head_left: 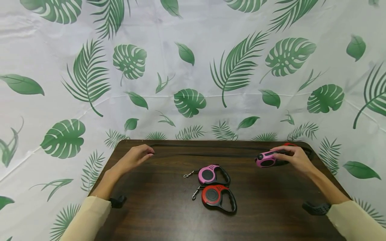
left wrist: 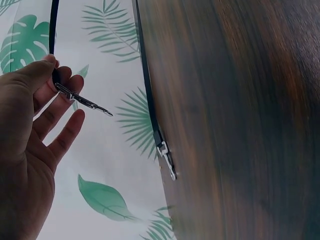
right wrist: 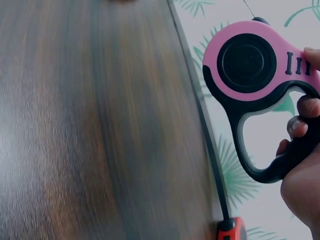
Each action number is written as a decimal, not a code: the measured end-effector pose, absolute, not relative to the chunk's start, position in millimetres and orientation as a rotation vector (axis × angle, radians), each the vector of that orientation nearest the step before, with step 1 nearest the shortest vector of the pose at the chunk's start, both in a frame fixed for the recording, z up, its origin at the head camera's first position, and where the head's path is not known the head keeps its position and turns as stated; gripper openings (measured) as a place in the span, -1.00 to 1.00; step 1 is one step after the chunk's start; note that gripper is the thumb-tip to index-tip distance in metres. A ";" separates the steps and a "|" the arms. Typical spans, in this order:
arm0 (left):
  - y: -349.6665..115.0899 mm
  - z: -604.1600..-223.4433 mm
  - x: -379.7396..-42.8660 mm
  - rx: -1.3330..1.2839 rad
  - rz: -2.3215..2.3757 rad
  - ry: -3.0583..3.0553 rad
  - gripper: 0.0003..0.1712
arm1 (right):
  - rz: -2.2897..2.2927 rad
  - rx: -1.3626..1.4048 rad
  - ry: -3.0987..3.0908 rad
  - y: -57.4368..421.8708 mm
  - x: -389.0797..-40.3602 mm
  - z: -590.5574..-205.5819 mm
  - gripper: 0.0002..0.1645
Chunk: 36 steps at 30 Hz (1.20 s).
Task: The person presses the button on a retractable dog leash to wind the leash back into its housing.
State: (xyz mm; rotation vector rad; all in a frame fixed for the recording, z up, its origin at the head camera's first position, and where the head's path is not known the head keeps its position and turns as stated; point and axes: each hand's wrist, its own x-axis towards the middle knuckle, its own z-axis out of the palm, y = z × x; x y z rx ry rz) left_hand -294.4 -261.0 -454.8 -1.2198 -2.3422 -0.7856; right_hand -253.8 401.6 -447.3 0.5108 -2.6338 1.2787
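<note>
My right hand (head_left: 294, 157) grips a pink retractable leash (head_left: 266, 159) at the far right of the dark wooden table (head_left: 271, 207). In the right wrist view its fingers (right wrist: 302, 125) curl through the black handle below the pink housing (right wrist: 247, 60). My left hand (head_left: 141, 154) is at the far left and pinches a metal clip (left wrist: 82, 101) on a black strap (left wrist: 51, 25) between thumb and fingers. A thin black strap (head_left: 205, 147) runs along the table's far edge between the two hands.
A pink leash (head_left: 208, 174) and a red leash (head_left: 217, 197) lie at the table's middle with their clips to the left. Another red leash (head_left: 290, 144) sits behind my right hand. A second clip (left wrist: 167, 160) lies at the table edge. Leaf-print cloth (head_left: 193, 67) hangs behind.
</note>
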 end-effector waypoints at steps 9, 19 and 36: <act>-248.4 -453.3 -295.8 -1.260 -0.797 -2.332 -0.76 | 1.367 0.540 -2.635 383.5 -260.3 -443.6 -0.70; -237.7 -452.4 -297.2 -1.262 -0.823 -2.349 -0.81 | 1.441 0.555 -2.635 369.7 -265.1 -443.5 -0.69; -225.7 -454.3 -298.3 -1.270 -0.855 -2.334 -0.77 | 1.523 0.571 -2.615 351.5 -269.2 -449.1 -0.71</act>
